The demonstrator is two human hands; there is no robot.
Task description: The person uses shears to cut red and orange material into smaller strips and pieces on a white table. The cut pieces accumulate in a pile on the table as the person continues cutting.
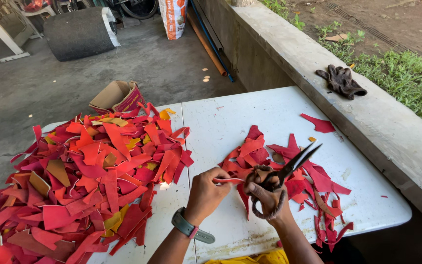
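Right hand [268, 194] is gripping a pair of dark scissors [289, 168], fingers threaded through the wrapped handle loops and closed around them; blades are standing parted, tips pointing up and to the right. Left hand [207, 191], wearing a grey wristwatch [190, 228], is pinching a thin red strip [228, 180] between thumb and fingertips, the other fingers curled in. The strip is running across from the left hand toward the scissors, just above the white table [250, 112].

A small pile of red scraps [313, 183] is lying under and beside the right hand. A large heap of red, orange and tan offcuts [84, 181] is covering the table's left half. A cardboard box [118, 97] is sitting on the floor beyond it. Dark gloves [342, 81] are lying on the concrete ledge [318, 63] to the right.
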